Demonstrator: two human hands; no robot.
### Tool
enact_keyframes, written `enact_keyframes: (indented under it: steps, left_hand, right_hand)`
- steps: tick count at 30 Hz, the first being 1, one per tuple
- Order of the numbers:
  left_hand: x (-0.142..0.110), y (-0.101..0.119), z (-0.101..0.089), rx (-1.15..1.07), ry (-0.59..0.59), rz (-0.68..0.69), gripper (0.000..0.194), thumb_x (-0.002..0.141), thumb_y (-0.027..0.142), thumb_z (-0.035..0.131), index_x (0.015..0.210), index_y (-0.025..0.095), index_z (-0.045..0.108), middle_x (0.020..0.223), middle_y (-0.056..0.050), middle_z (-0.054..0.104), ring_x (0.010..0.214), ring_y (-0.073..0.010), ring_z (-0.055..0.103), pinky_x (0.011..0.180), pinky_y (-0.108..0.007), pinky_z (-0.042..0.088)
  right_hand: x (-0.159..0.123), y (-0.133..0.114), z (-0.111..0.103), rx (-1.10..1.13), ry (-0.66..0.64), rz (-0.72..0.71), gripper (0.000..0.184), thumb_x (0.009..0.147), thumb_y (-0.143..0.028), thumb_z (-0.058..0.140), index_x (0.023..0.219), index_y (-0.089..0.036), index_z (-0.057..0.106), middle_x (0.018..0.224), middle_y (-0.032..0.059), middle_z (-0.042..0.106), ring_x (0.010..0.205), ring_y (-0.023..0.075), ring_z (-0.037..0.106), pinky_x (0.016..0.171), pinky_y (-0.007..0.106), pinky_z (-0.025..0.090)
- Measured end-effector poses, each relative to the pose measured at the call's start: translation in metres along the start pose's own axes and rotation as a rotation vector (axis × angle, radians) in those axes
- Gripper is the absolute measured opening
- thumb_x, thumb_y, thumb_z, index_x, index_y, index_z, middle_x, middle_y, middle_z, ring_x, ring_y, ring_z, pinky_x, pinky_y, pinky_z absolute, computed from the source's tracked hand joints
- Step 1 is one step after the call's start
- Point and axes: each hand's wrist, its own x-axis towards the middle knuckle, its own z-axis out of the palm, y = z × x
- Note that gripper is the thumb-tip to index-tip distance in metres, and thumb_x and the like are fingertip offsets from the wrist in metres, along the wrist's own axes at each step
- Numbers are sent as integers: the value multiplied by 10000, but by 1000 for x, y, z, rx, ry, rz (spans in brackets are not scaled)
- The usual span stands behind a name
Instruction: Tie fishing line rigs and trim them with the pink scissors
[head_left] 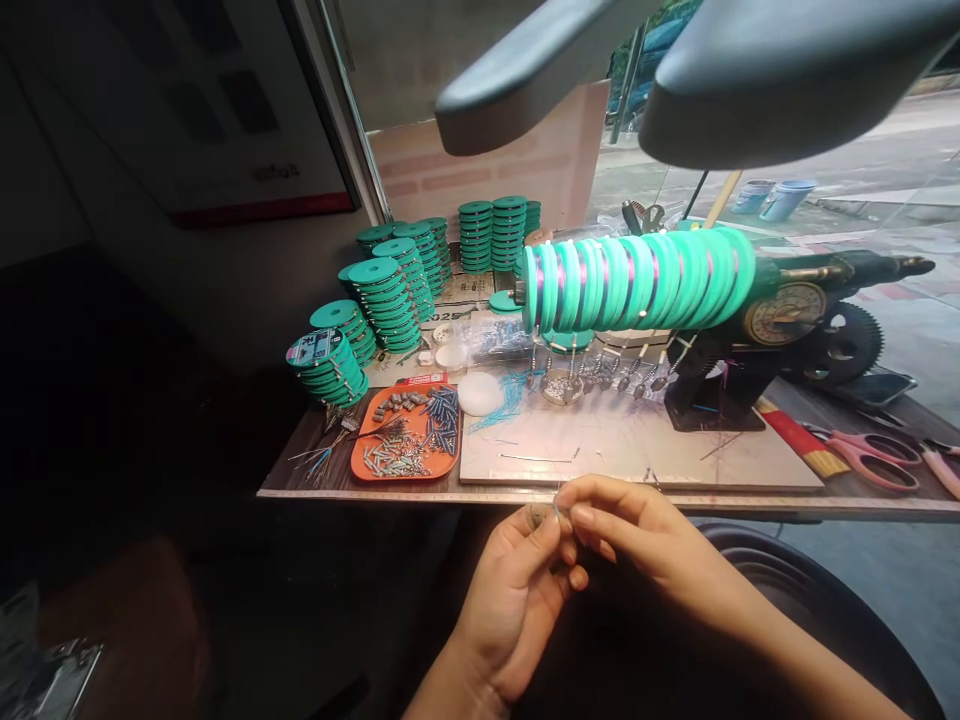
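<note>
My left hand (517, 585) is closed in front of the table edge, thumb against fingers. Between them shows a small grey-brown piece (535, 515), mostly covered by the fingertips. A thin pale-blue strand (557, 509) stands up by the left thumb tip. My right hand (637, 525) meets the left one there, thumb and forefinger pinched close together; what they grip is too small to name. Just beyond the hands lies a pale board (630, 450) with a thin straight rod (535, 458) on it.
An orange tray (361, 462) holds small fishing-tackle parts. Stacks of green spools (386, 300) stand behind it. More green spools (637, 283) sit on the shaft of a black geared winder (716, 390), with small weights hanging below. Pink scissors (874, 462) lie right. Grey lamp arms (787, 90) hang overhead.
</note>
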Motion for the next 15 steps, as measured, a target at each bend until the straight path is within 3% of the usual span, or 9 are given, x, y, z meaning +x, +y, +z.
enact_keyframes:
  steps: [7,15]
  left_hand:
    - [-2,3,-1,89,71,82,87,780,154,599,732,102,650,649,-4,545,623,-72,476,568,-180,367]
    - [-4,1,-4,267,103,197,208,795,201,588,601,127,578,609,8,537,631,-89,486,666,-218,376]
  right_hand:
    - [12,-1,11,93,-48,45,232,721,-349,671,712,-148,554,546,-50,520,502,78,503,474,187,388]
    - [15,15,13,193,-28,44,212,740,-329,661,721,-154,544,592,-47,507,532,65,464,515,188,323]
